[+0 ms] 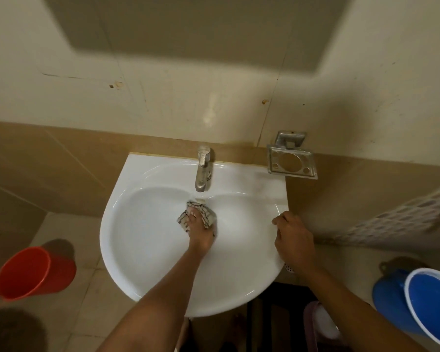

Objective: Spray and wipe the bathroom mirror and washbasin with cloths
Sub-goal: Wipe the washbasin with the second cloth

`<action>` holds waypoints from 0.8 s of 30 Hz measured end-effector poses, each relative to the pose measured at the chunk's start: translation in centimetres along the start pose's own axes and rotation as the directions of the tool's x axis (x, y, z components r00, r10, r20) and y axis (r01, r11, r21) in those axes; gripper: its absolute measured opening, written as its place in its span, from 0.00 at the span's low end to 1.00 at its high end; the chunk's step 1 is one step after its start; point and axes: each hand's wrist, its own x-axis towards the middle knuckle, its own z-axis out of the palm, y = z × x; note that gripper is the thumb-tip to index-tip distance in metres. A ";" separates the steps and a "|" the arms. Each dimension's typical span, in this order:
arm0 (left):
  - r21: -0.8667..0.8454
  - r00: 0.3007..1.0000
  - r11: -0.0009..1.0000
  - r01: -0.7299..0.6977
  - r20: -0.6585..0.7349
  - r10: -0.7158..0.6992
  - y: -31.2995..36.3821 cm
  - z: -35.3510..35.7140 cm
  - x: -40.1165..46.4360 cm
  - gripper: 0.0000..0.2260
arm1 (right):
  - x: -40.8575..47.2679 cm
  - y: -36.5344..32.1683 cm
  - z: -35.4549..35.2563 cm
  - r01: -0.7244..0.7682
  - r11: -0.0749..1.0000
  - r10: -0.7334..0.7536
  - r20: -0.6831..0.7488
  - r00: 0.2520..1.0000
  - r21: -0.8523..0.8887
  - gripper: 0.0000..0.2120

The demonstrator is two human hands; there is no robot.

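The white washbasin [142, 250] hangs on the tiled wall with a metal tap [203, 171] at its back. My left hand [200, 231] reaches into the bowl just below the tap. It holds a bunched, patterned cloth [208, 215] and presses it against the basin's inner surface. My right hand [292, 237] rests on the basin's right rim, thumb on top and fingers curled over the outer edge. No spray bottle is in view.
A metal soap holder [292, 162] is fixed to the wall right of the tap. A red bucket [33, 273] stands on the floor at the left. At the right are a blue bucket [432, 301] and a perforated basket [401, 214].
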 end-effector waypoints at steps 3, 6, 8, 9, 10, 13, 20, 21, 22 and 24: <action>0.422 0.986 0.897 -0.129 0.147 0.073 -1.0 1.9 -0.8 0.34 | -0.1 -0.1 0.1 0.002 1.000 -0.002 0.000 1.000 -0.001 0.14; 0.648 0.893 0.634 -0.421 0.420 0.163 -1.5 2.2 -1.6 0.33 | -0.1 -0.2 0.3 0.005 1.000 -0.005 -0.010 1.000 0.005 0.13; 0.660 0.832 0.527 -0.535 0.519 0.195 -2.3 1.2 -1.7 0.34 | -0.2 -0.3 0.5 0.006 1.000 -0.006 -0.021 1.000 0.004 0.13; 0.649 0.798 0.483 -0.587 0.565 0.210 -2.7 0.3 -1.8 0.34 | -0.3 -0.3 0.6 0.006 1.000 -0.006 -0.026 1.000 0.002 0.14; 0.640 0.764 0.437 -0.632 0.608 0.215 -3.2 -0.7 -1.8 0.33 | -0.3 -0.4 0.6 0.007 1.000 -0.007 -0.029 1.000 -0.001 0.14; 0.668 0.735 0.320 -0.671 0.657 0.168 -4.7 -5.0 -1.6 0.32 | -0.6 -0.7 0.8 0.012 1.000 -0.012 -0.038 0.999 -0.009 0.14; 0.830 0.858 0.227 -0.510 0.512 0.055 -5.7 -12.3 -1.2 0.32 | -1.5 -1.8 1.2 0.006 0.998 -0.011 -0.075 0.997 -0.066 0.14; 0.833 0.864 0.244 -0.496 0.501 0.043 -5.8 -12.6 -1.7 0.32 | -1.7 -2.0 1.4 0.001 0.998 -0.007 -0.086 0.996 -0.068 0.14; 0.834 0.868 0.263 -0.486 0.496 0.031 -5.8 -12.7 -2.4 0.32 | -1.8 -2.2 1.5 -0.005 0.997 -0.002 -0.095 0.995 -0.071 0.14; 0.817 0.860 0.306 -0.488 0.510 0.012 -5.9 -12.8 -4.0 0.31 | -2.1 -2.8 1.7 -0.015 0.997 0.006 -0.118 0.993 -0.078 0.15</action>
